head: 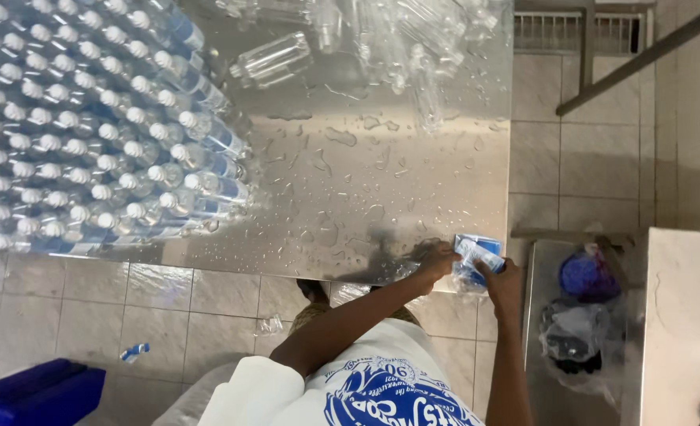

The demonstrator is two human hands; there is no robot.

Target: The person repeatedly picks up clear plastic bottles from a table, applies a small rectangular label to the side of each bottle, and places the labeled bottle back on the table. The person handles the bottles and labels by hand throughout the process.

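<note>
Head view showed the left hand (438, 262) and right hand (501, 278), arms stretched forward, fingers closed on a small blue-and-white plastic label stack (475, 259) at the near right corner of the wet steel bench (381, 181). Capped clear water bottles (89, 126) crowded its left side.

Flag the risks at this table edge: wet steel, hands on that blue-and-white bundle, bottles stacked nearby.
1. The blue-and-white bundle sits at the corner of the wet steel table; held between left hand and right hand, it could slip off the edge.
2. The packed capped bottles reach the table's near edge; a bump may tip some onto the tile.
3. Loose empty bottles lie on their sides and could roll.
</note>
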